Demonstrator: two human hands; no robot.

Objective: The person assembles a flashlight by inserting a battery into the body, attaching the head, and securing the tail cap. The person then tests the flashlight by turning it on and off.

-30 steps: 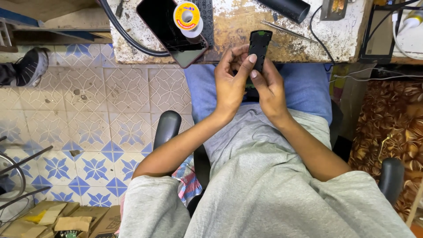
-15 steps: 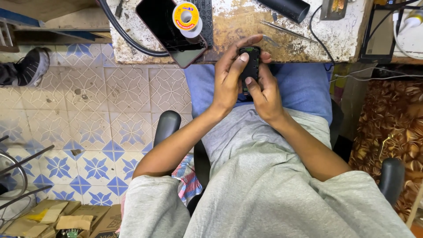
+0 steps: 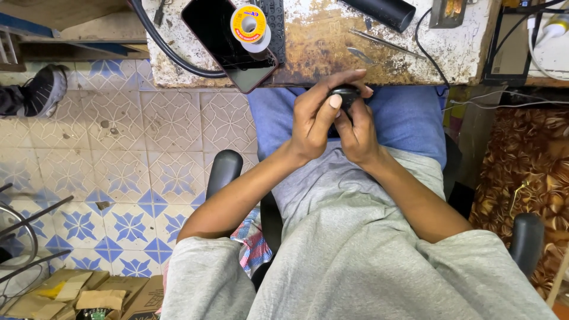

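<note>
Here both hands cup a small black rounded plastic device [image 3: 345,95] over the lap, just below the worn tabletop [image 3: 332,47]: left hand [image 3: 317,115] wrapped around it, right hand [image 3: 355,127] supporting underneath. Grip firmly, press gently.

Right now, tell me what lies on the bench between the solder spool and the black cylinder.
Head view: only bare, rust-stained benchtop between solder spool and black cylinder.

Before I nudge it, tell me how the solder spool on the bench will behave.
The solder spool lies flat on its flange atop the phone, so it probably slides rather than rolls. The phone's glossy glass likely offers little grip. The phone overhangs the bench edge, so a hard push might tip both off.
</note>
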